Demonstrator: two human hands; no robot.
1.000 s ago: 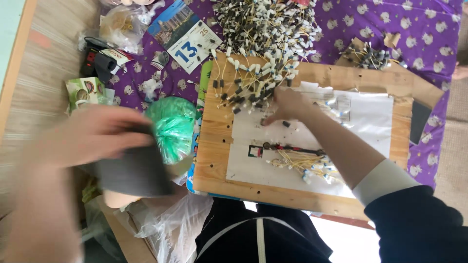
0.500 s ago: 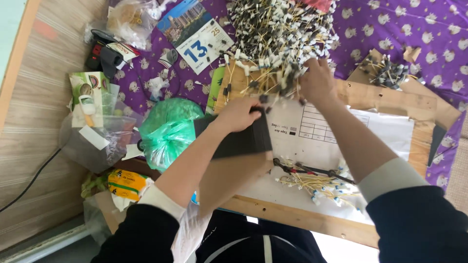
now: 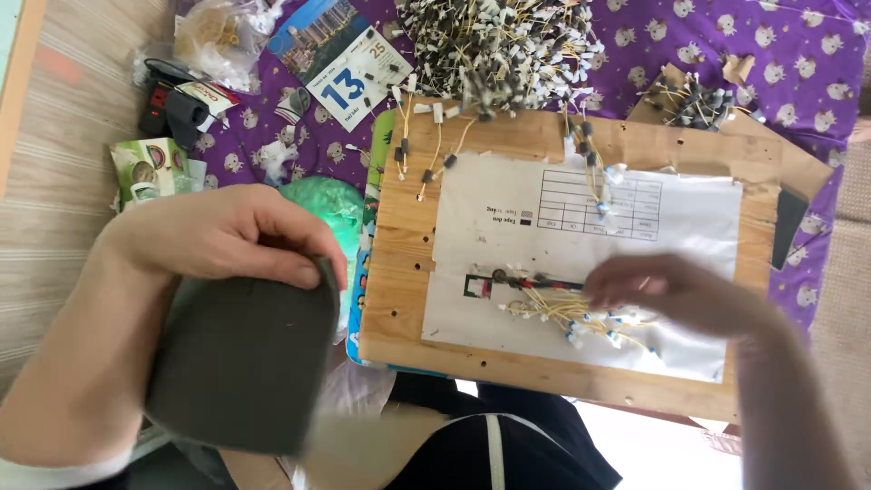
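Observation:
My left hand [image 3: 213, 236] grips a flat dark grey card [image 3: 240, 358] at the lower left, off the left edge of the wooden board [image 3: 399, 254]. My right hand [image 3: 671, 290], blurred, hovers over a bundle of thin yellow wires with small white and blue ends [image 3: 567, 313] lying on a white paper sheet [image 3: 508, 209] on the board. Whether the right fingers grip any wires I cannot tell. A few loose wired parts [image 3: 422, 150] lie on the board's upper left. A large heap of the same dark parts [image 3: 499, 45] sits beyond the board.
A purple patterned cloth [image 3: 798, 54] covers the surface. A calendar card [image 3: 349, 59], a green plastic bag [image 3: 331, 204], small packets [image 3: 150, 168] and a clear bag [image 3: 213, 36] lie at the left. A smaller pile of parts [image 3: 694, 100] sits on cardboard at the upper right.
My left hand has pulled the dark card back from the board toward the lower left. My right hand has dropped from the heap at the board's top to the wire bundle.

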